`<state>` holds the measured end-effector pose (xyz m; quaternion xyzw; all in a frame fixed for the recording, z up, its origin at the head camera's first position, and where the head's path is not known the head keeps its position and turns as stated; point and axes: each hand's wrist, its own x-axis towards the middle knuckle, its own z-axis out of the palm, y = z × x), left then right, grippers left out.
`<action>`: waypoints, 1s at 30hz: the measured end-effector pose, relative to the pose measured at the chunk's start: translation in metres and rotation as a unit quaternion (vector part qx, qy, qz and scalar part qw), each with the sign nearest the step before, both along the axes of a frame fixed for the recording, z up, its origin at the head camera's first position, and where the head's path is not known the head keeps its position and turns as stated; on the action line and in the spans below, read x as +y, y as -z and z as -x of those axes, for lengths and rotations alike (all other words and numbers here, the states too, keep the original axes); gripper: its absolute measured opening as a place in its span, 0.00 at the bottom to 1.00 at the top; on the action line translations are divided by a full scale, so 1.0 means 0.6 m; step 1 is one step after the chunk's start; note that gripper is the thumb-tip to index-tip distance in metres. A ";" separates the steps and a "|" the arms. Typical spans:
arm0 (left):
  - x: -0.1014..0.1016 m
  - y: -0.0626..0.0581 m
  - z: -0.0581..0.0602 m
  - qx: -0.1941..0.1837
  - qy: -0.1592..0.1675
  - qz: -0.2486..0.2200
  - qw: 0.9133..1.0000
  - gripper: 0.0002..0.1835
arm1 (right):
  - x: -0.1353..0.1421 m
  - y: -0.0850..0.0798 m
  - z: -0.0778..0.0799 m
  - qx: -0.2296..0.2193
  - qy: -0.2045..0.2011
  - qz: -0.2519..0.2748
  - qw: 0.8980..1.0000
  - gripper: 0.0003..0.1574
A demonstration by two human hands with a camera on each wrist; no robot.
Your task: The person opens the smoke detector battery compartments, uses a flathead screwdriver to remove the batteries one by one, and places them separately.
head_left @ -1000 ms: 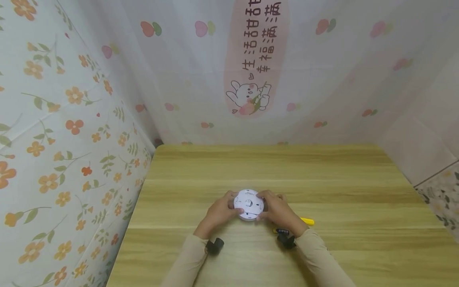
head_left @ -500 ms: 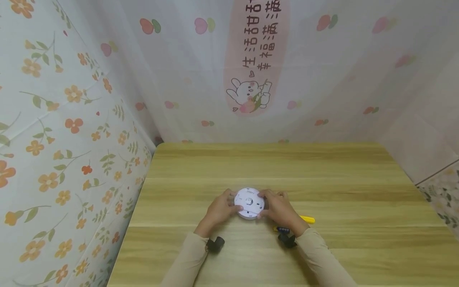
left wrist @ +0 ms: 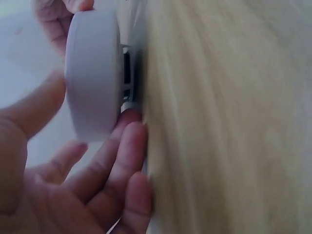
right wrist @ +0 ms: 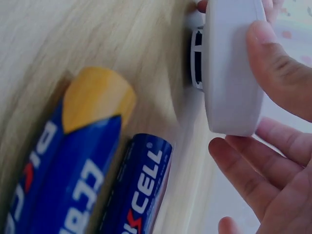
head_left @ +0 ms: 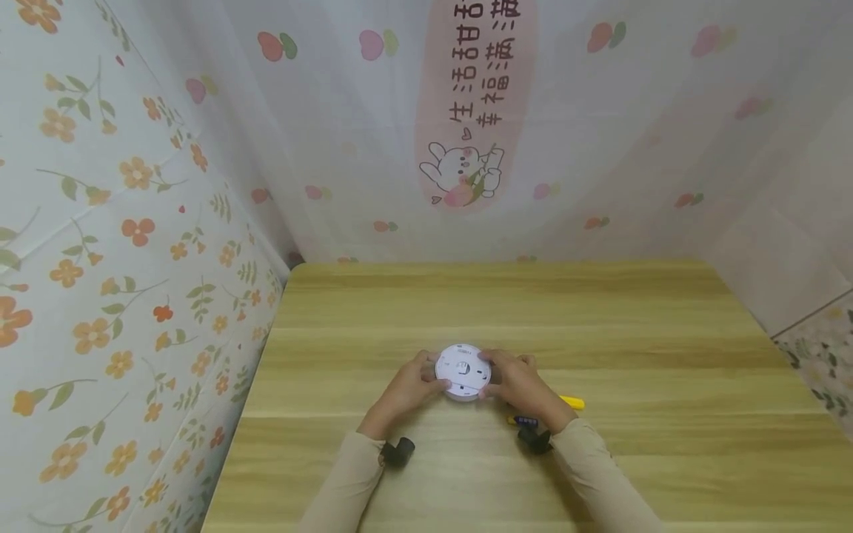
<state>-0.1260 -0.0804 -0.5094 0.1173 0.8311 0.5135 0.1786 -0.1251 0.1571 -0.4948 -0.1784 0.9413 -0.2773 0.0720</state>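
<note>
A round white smoke detector (head_left: 463, 371) is held above the table with its flat, printed back facing up. Its slotted black-and-white vent side points down toward the wood in both wrist views. My left hand (head_left: 408, 386) grips the left rim, thumb on the back and fingers curled beneath. On the right, my right hand (head_left: 518, 380) grips the opposite rim, its thumb (right wrist: 278, 63) on the back edge and fingertips at the side. Next to the right hand lie two blue batteries (right wrist: 146, 180), one with a yellow end.
A yellow stick-shaped item (head_left: 571, 403) lies partly hidden behind the right wrist. Wrist camera mounts (head_left: 398, 452) hang below both sleeves. The wooden table (head_left: 373, 296) meets a printed curtain (head_left: 320, 133) at the back and a floral one at the left.
The head view has tilted slightly, shifting everything up a little. My left thumb sits nearer the detector's rim than a second ago; both hands keep their grip on it.
</note>
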 end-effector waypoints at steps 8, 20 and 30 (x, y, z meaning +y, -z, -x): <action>-0.013 -0.001 -0.001 0.000 0.030 -0.012 0.999 0.31 | 0.006 0.000 -0.001 0.022 -0.002 0.009 1.000 0.37; -0.009 0.005 -0.007 0.007 -0.026 -0.004 1.000 0.33 | 0.002 0.005 -0.010 0.019 -0.001 0.015 1.000 0.35; -0.008 0.000 -0.007 0.038 -0.047 -0.046 0.997 0.27 | 0.008 0.000 -0.021 0.016 0.034 0.080 0.996 0.26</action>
